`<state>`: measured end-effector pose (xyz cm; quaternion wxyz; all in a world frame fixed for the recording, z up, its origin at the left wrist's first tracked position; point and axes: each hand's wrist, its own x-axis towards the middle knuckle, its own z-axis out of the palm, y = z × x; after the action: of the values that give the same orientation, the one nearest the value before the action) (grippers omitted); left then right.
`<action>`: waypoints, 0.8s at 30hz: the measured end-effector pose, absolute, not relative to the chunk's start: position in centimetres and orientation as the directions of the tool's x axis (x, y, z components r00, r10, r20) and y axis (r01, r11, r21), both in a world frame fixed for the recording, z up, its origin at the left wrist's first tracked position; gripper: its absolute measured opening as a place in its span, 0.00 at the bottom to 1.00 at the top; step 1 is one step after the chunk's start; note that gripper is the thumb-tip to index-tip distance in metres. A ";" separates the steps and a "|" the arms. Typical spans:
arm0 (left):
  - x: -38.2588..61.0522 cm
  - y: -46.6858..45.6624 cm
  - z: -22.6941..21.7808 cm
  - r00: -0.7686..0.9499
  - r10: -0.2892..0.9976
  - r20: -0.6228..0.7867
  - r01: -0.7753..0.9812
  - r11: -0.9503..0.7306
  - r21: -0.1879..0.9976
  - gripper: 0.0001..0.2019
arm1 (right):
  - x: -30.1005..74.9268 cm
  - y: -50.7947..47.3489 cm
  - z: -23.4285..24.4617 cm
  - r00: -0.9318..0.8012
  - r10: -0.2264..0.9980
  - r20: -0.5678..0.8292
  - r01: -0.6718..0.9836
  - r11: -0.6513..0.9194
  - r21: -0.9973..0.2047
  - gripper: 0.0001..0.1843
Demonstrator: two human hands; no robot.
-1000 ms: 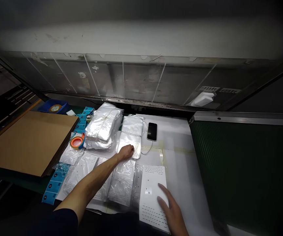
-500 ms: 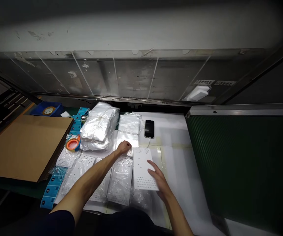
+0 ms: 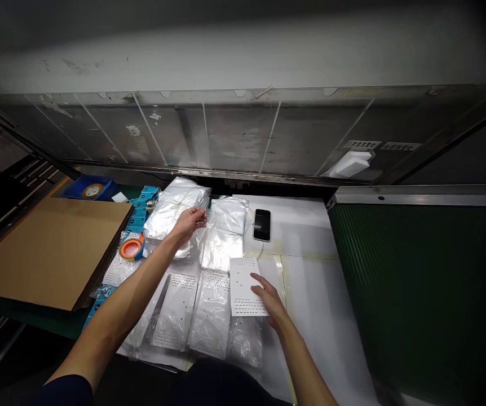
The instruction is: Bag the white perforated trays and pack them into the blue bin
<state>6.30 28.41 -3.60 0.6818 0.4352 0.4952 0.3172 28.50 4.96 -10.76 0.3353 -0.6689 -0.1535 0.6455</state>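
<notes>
My right hand [image 3: 270,301] rests flat on a white perforated plate [image 3: 245,286] lying on the white table sheet [image 3: 310,282]. My left hand [image 3: 189,221] is raised over a stack of clear plastic bags [image 3: 171,214] at the back, its fingers pinching the edge of a thin clear bag. A flat shiny bag [image 3: 221,251] lies just right of that hand. In front of it, several bagged perforated plates [image 3: 209,313] lie side by side near the table's front edge.
A black phone [image 3: 262,224] with a cable lies behind the plate. An orange tape roll [image 3: 132,247], blue label strips [image 3: 139,211] and a cardboard sheet [image 3: 44,248] are to the left. A green conveyor belt [image 3: 429,293] runs along the right. A blue bin [image 3: 86,186] stands at the back left.
My right hand slid the white plate away from me toward the bags. My left hand lifted off the flat shiny bag and rose to the stack, taking a bag's edge.
</notes>
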 end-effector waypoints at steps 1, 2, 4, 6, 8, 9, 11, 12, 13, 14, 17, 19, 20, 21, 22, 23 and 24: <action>5.8 28.4 -2.0 0.328 0.867 -0.374 -0.061 0.415 0.908 0.07 | 28.4 5.1 -10.3 0.132 0.641 -0.756 -0.211 -0.727 -0.653 0.30; 5.4 28.0 -0.7 0.352 0.866 -0.355 -0.108 0.414 0.904 0.06 | 28.2 5.2 -9.7 0.145 0.647 -0.749 -0.193 -0.724 -0.662 0.30; 5.1 25.9 1.4 0.392 0.855 -0.339 -0.167 0.429 0.888 0.07 | 28.0 5.2 -7.7 0.186 0.667 -0.721 -0.149 -0.706 -0.692 0.28; 5.9 22.6 2.3 0.430 0.831 -0.353 -0.193 0.467 0.863 0.08 | 27.6 4.9 -4.9 0.249 0.699 -0.671 -0.095 -0.671 -0.735 0.24; 7.5 18.8 2.3 0.478 0.791 -0.382 -0.201 0.522 0.829 0.09 | 27.1 4.3 -1.7 0.319 0.738 -0.594 0.033 -0.635 -0.772 0.22; 8.5 16.9 2.1 0.503 0.769 -0.395 -0.202 0.549 0.811 0.09 | 26.9 4.0 -0.2 0.350 0.755 -0.554 0.122 -0.623 -0.773 0.22; 10.2 13.8 1.9 0.547 0.731 -0.408 -0.216 0.594 0.775 0.10 | 26.4 3.3 2.2 0.385 0.788 -0.479 0.308 -0.600 -0.738 0.22; 10.8 12.6 2.0 0.562 0.718 -0.410 -0.229 0.612 0.757 0.10 | 26.2 3.0 3.0 0.393 0.802 -0.449 0.381 -0.587 -0.715 0.21; 11.1 11.7 2.0 0.571 0.709 -0.414 -0.242 0.627 0.740 0.09 | 26.1 2.7 3.5 0.399 0.815 -0.421 0.431 -0.572 -0.698 0.19; 11.3 11.0 2.2 0.577 0.700 -0.421 -0.251 0.643 0.724 0.09 | 26.2 2.4 3.8 0.407 0.827 -0.388 0.475 -0.554 -0.684 0.17; 10.7 10.2 2.6 0.632 0.626 -0.457 -0.202 0.702 0.682 0.08 | 27.0 1.9 3.7 0.429 0.861 -0.274 0.609 -0.500 -0.616 0.16; 10.1 10.1 2.8 0.707 0.538 -0.459 -0.106 0.723 0.683 0.07 | 27.8 2.0 3.8 0.416 0.879 -0.232 0.692 -0.472 -0.547 0.17; 9.9 10.0 2.8 0.733 0.505 -0.455 -0.047 0.705 0.708 0.09 | 28.2 2.2 4.1 0.403 0.883 -0.241 0.712 -0.468 -0.524 0.17; 9.8 10.0 2.7 0.735 0.503 -0.454 0.015 0.657 0.753 0.13 | 28.8 2.4 4.6 0.393 0.880 -0.265 0.713 -0.474 -0.517 0.17; 9.9 10.0 2.5 0.708 0.539 -0.457 0.079 0.581 0.810 0.16 | 29.5 2.4 5.2 0.392 0.870 -0.298 0.691 -0.493 -0.529 0.18; 10.1 10.0 2.3 0.658 0.599 -0.457 0.144 0.495 0.857 0.17 | 30.3 2.3 6.0 0.404 0.852 -0.332 0.648 -0.523 -0.554 0.20; 10.4 10.1 1.9 0.599 0.662 -0.451 0.202 0.421 0.885 0.17 | 31.3 1.8 6.9 0.433 0.828 -0.357 0.587 -0.560 -0.585 0.21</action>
<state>10.35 10.07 1.90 0.7310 0.5147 0.4195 0.1575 31.25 1.83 6.93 0.1905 -0.8248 -0.4288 0.3155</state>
